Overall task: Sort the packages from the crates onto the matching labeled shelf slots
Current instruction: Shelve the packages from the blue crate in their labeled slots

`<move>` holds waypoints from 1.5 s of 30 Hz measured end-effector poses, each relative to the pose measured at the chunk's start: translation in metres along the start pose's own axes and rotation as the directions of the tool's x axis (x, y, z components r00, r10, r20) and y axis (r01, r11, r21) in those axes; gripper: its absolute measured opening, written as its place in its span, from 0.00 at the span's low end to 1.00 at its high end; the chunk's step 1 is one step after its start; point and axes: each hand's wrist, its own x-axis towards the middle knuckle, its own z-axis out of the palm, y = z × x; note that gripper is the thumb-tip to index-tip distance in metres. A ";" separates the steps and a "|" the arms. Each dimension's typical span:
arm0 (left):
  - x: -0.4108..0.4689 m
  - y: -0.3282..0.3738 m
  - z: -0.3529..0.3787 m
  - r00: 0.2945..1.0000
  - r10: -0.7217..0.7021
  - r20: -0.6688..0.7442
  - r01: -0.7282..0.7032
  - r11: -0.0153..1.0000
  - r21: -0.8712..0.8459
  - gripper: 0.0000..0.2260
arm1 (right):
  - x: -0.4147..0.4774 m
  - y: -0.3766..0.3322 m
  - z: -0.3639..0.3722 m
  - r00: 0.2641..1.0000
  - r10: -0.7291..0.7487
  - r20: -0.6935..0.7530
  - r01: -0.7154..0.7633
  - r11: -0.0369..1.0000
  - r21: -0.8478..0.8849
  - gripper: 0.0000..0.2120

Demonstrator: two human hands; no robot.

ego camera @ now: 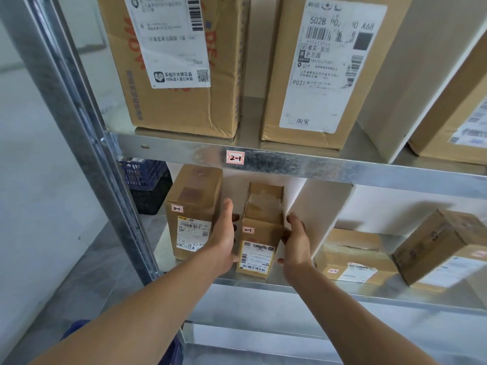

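I am at the placing step: the small box (pixel 259 227) stands upright between my two hands in the slot below the shelf tag (pixel 235 157), which reads "2-1" in handwriting. A sticker on the box, just inside my left fingertips, reads "2-1" too, so I judge the slot correct. My left hand (pixel 224 239) clasps its left side with one finger straight and the others bent onto the cardboard. My right hand (pixel 295 243) cups the right side, fingers curled against it and thumb low at the front. The box seems to sit on the front lip, so next I should push it straight back and then let go. Outside my left fingers is a taller box (pixel 193 206), also tagged "2-1". Outside my right fingers is the white divider (pixel 320 206). A carton (pixel 353 262) beyond it carries a tag I cannot read surely. Above, one carton's label (pixel 332 64) shows "502B", "A68", "P021" and 淘宝; the print on the neighbouring label (pixel 171 40) is too small to read.
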 end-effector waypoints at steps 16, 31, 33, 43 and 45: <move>-0.095 0.007 -0.005 0.990 0.140 -0.019 -0.139 0.989 0.053 0.36 | -0.099 -0.044 -0.026 0.954 -0.257 0.155 0.257 0.966 0.022 0.12; -0.204 0.047 -0.009 0.888 0.440 -0.135 -0.442 0.897 0.014 0.27 | -0.196 -0.107 -0.032 0.842 -0.420 0.337 0.407 0.906 0.113 0.13; -0.213 0.061 -0.011 0.881 0.458 -0.115 -0.461 0.887 0.001 0.26 | -0.203 -0.121 -0.026 0.824 -0.445 0.350 0.428 0.894 0.130 0.10; -0.256 0.112 -0.026 0.828 0.558 -0.053 -0.557 0.830 0.028 0.27 | -0.219 -0.170 0.011 0.767 -0.524 0.370 0.479 0.852 0.212 0.04; -0.259 0.120 -0.030 0.825 0.563 -0.048 -0.562 0.826 0.031 0.29 | -0.217 -0.176 0.017 0.757 -0.543 0.365 0.496 0.840 0.220 0.04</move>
